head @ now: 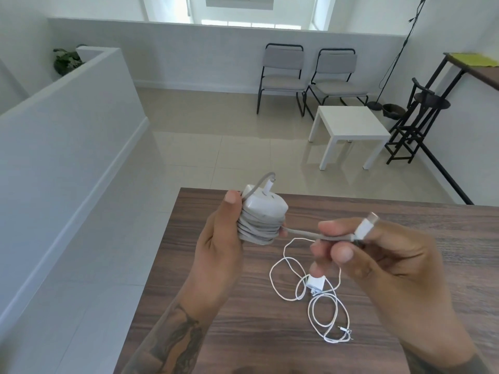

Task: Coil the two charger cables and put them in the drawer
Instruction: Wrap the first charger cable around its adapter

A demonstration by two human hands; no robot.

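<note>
We judge the first coil nearly done: our left hand (218, 236) grips the white square charger brick (266, 206), thumb on its top edge and fingers curled behind, with the thick grey braided cable (258, 230) wound round it in tight stacked turns. A short tail of that cable runs toward three o'clock into our right hand (378, 255), whose fingers pinch it just behind the white plug end (364, 228), so both hands are closed on the same charger, held above the dark wood-grain surface (418, 306). The next move, as we read it, calls for one last wrap and a tuck of the plug under a turn so the bundle does not spring loose. The second charger lies untouched on the surface at about five o'clock from the brick: a small white plug adapter (316, 284) with its thin white cable (278, 282) sprawled in loose overlapping loops, the free end nearest us. That one is yet to be coiled. We see no drawer from here. Across the tiled floor, at about one o'clock, stand a white low table (348, 122) and two grey chairs (307, 74).
</note>
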